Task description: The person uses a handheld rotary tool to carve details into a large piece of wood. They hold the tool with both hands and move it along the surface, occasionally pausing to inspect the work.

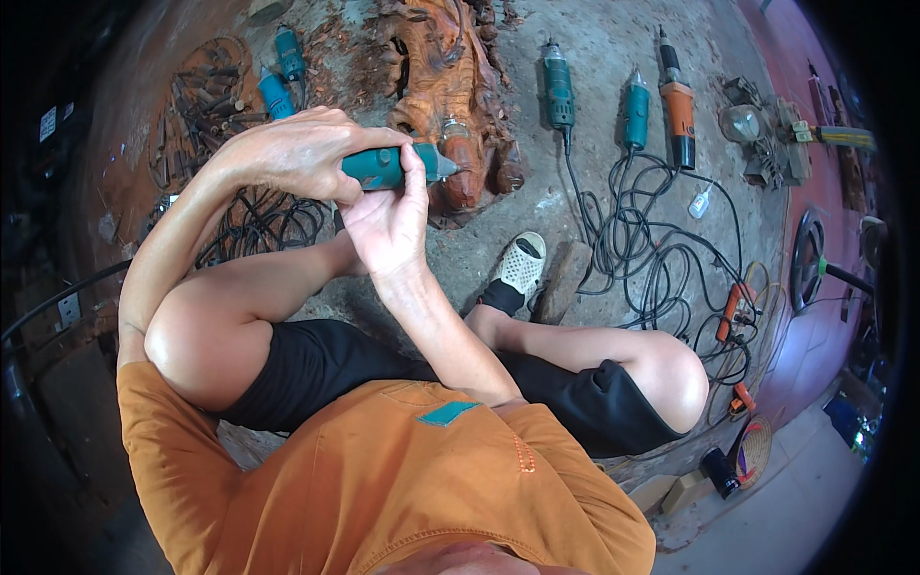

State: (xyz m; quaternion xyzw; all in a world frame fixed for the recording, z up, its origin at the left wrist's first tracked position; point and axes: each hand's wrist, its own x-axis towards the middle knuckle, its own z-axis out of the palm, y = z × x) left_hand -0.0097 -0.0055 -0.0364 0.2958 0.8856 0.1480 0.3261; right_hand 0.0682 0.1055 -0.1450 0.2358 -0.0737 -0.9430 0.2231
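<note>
A teal die grinder (376, 169) lies sideways in both my hands, its grey nose pointing right. My left hand (292, 153) is wrapped over its rear end from above, fingers reaching along the body. From below, my right hand (388, 218) holds it palm up, with the thumb pressed against the front of the body. The tool's nose is close to the lower end of a reddish-brown carved wood piece (431, 86) on the floor. Whether the bit touches the wood, I cannot tell.
Teal grinders (558, 88) and an orange one (678, 120) lie right of the carving, their black cords (632, 220) tangled below. More teal grinders (276, 94) and a heap of bits (206, 91) lie left. A wooden block (563, 283) rests beside my sandal (522, 264).
</note>
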